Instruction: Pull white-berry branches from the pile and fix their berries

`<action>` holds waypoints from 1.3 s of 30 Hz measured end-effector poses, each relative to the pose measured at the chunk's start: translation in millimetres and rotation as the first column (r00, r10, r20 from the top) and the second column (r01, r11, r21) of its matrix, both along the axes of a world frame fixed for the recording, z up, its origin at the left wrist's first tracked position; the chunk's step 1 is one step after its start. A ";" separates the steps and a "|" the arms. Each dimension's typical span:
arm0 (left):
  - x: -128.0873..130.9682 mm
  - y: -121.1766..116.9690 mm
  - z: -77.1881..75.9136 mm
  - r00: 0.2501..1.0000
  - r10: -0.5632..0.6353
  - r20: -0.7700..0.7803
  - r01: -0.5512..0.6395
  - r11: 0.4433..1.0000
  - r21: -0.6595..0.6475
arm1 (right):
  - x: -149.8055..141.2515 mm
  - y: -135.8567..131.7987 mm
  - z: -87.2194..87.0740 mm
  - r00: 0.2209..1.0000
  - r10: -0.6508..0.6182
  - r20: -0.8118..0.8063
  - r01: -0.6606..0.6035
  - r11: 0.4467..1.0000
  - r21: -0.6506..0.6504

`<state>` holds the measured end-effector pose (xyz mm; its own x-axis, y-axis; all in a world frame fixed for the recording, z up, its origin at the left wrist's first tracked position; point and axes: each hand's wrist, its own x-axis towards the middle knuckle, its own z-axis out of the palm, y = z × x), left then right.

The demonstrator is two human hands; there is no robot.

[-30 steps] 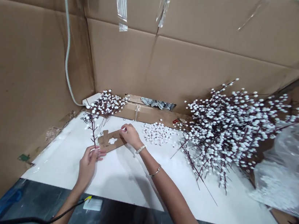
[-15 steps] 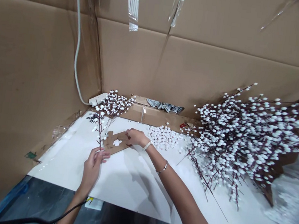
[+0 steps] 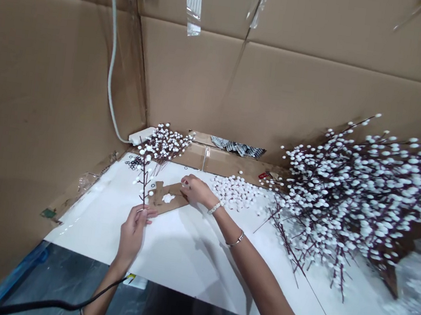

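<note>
With the left hand (image 3: 133,231), holds a dark twig (image 3: 145,184) by its lower end, pinched narrow between thumb and fingers; keeps it roughly upright, white buds showing along its upper part, to the left of a brown card (image 3: 178,202) with a cut-out; with the other fingers, reaches right to the card's near left end; cannot tell whether touching. With the right hand (image 3: 196,190), bends over the card's right end, fingers curled and narrow; cannot tell whether pinching the card, some small thing or nothing.

Since half a second ago, has changed little with either hand; has mostly turned the view leftward, bringing the clear bag (image 3: 417,293) nearer the right edge; judging by that, has hardly moved the work along, perhaps steadying or doing fine fingerwork.

Has the card, seemingly lying on the white surface (image 3: 167,250), between the twig and the loose white buds (image 3: 235,193) to the right; has small black rings (image 3: 132,162) at far left, near a small budded bunch (image 3: 168,141); has a large bunch (image 3: 345,196) at right.
</note>
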<state>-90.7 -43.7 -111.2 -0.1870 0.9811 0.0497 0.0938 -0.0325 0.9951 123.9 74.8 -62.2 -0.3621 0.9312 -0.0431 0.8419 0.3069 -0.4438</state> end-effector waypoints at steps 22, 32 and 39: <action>-2.5 3.8 -4.0 1.000 -0.015 -0.025 0.014 0.998 -0.065 | -89.0 54.9 -1.4 0.998 0.056 0.040 -0.044 0.967 -0.251; -3.1 3.3 -6.8 0.999 -0.030 -0.036 0.027 0.997 -0.072 | -92.4 67.4 -23.8 0.975 -0.016 -0.221 -0.050 0.956 -0.290; -3.4 3.7 -9.2 0.995 -0.064 -0.075 0.059 0.996 -0.074 | -92.2 68.4 -24.2 0.946 -0.006 -0.324 -0.085 0.960 -0.266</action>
<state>-94.1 -40.0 -120.4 -0.1246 0.9922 -0.0093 0.1708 0.0306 0.9848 31.6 143.2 -86.4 -0.4350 0.8844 -0.1693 0.6317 0.1658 -0.7573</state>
